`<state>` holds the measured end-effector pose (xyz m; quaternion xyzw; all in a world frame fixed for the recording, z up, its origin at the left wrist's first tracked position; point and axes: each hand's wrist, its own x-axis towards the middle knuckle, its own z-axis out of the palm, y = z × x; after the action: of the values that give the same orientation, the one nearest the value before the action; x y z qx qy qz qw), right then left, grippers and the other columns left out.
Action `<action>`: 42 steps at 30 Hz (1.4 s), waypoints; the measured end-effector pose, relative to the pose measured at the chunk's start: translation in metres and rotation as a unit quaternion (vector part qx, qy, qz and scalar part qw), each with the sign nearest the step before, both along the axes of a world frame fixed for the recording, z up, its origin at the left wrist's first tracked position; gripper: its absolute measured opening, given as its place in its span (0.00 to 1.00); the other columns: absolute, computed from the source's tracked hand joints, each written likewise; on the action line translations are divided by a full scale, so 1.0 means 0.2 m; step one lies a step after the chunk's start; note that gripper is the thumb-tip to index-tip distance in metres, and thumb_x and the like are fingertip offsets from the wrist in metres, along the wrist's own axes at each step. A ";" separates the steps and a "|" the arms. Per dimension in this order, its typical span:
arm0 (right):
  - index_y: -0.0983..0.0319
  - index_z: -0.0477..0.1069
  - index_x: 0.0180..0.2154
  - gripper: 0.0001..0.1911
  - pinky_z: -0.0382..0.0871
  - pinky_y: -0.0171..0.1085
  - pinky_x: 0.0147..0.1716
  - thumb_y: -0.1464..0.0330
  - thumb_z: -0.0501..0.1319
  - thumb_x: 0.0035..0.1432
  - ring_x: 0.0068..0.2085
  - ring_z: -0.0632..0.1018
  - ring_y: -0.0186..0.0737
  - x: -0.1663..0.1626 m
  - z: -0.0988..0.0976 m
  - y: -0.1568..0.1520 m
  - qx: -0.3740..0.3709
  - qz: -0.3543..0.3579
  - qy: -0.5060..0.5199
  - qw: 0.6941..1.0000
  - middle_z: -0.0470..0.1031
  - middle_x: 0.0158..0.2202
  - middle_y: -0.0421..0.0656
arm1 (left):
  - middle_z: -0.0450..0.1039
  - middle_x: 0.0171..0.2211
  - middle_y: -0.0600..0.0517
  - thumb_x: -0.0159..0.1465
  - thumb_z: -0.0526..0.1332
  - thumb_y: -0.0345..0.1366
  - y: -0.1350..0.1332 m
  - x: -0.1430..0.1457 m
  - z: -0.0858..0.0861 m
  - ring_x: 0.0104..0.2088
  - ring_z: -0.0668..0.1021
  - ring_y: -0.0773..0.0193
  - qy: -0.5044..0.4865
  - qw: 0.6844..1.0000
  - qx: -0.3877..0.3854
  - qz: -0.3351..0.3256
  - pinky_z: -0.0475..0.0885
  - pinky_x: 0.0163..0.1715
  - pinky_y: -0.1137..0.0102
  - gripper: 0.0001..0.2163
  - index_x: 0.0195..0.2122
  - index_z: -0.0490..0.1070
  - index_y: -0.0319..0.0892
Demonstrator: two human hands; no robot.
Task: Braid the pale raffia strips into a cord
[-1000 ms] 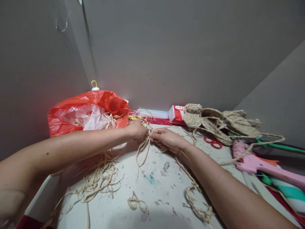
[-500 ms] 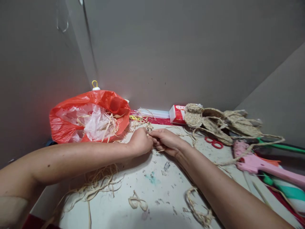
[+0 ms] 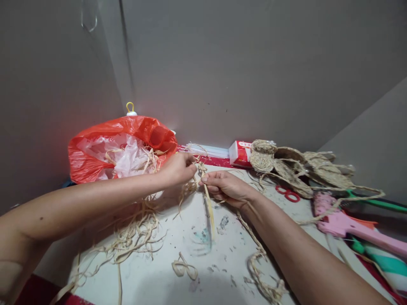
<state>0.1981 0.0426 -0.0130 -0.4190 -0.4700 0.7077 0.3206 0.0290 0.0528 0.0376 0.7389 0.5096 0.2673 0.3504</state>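
Note:
My right hand [image 3: 225,187] pinches a braid of pale straw [image 3: 202,169] between thumb and fingers, just right of the table's middle. A flat yellowish straw strip [image 3: 210,212] hangs down from that pinch. Close by on the left, my left hand [image 3: 179,170] is closed, its back turned to me and its fingertips partly hidden. Thin straw strands [image 3: 186,192] trail beneath it. A longer twisted straw cord [image 3: 254,237] runs from under my right wrist to a knotted coil near the front edge.
Loose straw [image 3: 136,237] lies under my left forearm. Behind is a red plastic bag [image 3: 92,159] holding straw. At right are a tissue pack [image 3: 241,153], woven straw pieces [image 3: 263,156], red-handled scissors [image 3: 291,195] and a pink glue gun [image 3: 340,220]. Grey walls enclose the table.
My left hand has moved up and left, away from my right fingers. The braid and the hanging yellowish strip now show between the hands. The view has shifted slightly.

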 end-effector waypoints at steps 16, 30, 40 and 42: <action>0.65 0.68 0.26 0.13 0.36 0.29 0.13 0.62 0.65 0.50 0.13 0.49 0.23 0.10 0.01 0.01 0.030 0.079 -0.098 0.992 0.54 0.11 0.29 | 0.53 0.12 0.59 0.55 0.52 0.29 0.04 0.08 -0.23 0.12 0.55 0.75 -0.122 0.969 -0.196 -0.086 0.47 0.13 0.75 0.09 0.17 0.59 0.40; 0.63 0.66 0.24 0.16 0.43 0.31 0.17 0.57 0.62 0.51 0.18 0.53 0.27 0.06 0.07 -0.03 0.156 0.060 -0.317 0.934 0.55 0.17 0.33 | 0.49 0.11 0.61 0.57 0.54 0.32 0.08 0.06 -0.24 0.11 0.52 0.75 -0.147 0.930 -0.299 -0.156 0.44 0.11 0.75 0.07 0.22 0.63 0.41; 0.62 0.66 0.22 0.15 0.50 0.32 0.19 0.59 0.58 0.54 0.19 0.58 0.30 0.11 0.10 -0.03 0.200 0.075 -0.397 0.893 0.60 0.17 0.35 | 0.52 0.10 0.60 0.59 0.54 0.30 0.05 0.07 -0.22 0.11 0.53 0.75 -0.135 0.944 -0.280 -0.110 0.45 0.12 0.75 0.10 0.20 0.62 0.41; 0.63 0.69 0.24 0.13 0.52 0.32 0.20 0.61 0.58 0.53 0.20 0.60 0.31 0.12 0.11 -0.03 0.213 0.053 -0.424 0.879 0.62 0.18 0.36 | 0.52 0.10 0.60 0.60 0.54 0.30 0.04 0.07 -0.23 0.10 0.53 0.75 -0.127 0.950 -0.265 -0.101 0.46 0.12 0.75 0.10 0.21 0.62 0.41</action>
<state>0.2220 0.0371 0.0094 -0.5749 -0.7220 0.3609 0.1342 0.0438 0.0612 -0.0078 0.6267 0.4363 0.1774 0.6209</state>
